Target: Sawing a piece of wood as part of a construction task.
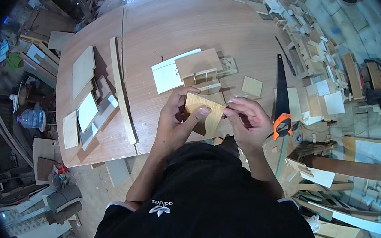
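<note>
Close in front of my body, my left hand (174, 123) is closed round a light wooden piece (199, 102) with a flat square face, its thumb pressed on that face. Another face of it angles down on the right, so it looks like a small box or joined panels. At the right corner of the piece, my right hand (251, 126) pinches thumb and forefinger together. Whatever sits between those fingertips is too small to make out. Just beyond my hands stand small upright wooden pieces (202, 77), beside a white panel (166, 76) and a brown board (200, 61).
A handsaw (282, 125) with an orange and black handle lies to the right, near a small square of wood (252, 86). Leftward, a long strip (121, 91) and several panels (84, 70) rest on the table (164, 18). Offcuts (315, 62) crowd the right side.
</note>
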The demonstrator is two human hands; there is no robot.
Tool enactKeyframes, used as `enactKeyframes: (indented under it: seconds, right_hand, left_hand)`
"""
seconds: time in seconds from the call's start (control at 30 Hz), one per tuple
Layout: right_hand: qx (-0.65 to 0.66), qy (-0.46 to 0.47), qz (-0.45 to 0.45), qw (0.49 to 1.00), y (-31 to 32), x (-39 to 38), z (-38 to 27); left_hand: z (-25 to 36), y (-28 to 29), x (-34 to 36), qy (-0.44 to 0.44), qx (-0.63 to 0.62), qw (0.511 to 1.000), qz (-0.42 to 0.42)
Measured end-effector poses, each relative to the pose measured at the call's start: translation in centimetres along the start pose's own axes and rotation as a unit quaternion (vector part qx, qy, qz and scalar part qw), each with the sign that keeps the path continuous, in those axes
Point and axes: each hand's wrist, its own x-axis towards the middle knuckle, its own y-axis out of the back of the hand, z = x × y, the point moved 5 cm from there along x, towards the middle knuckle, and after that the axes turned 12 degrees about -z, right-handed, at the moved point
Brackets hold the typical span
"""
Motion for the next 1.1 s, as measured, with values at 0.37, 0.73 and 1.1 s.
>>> enactKeyframes:
  seconds: [0.37,0.73,1.1]
  right_hand:
    - [0.020,-0.157,-0.065,0.985,0.6,-0.1,5.7]
    - [-0.091,-0.316,-0.177,0.928,0.7,-1.4,13.7]
    - [-0.227,-0.305,-0.337,0.862,-1.7,-0.2,20.7]
  left_hand:
    - [-6.1,1.2,1.8,0.056,-0.074,0.996,-0.005]
    - [-15.2,4.0,0.2,0.263,-0.202,0.942,-0.054]
    - [-24.7,10.8,5.8,0.258,-0.185,0.940,0.123]
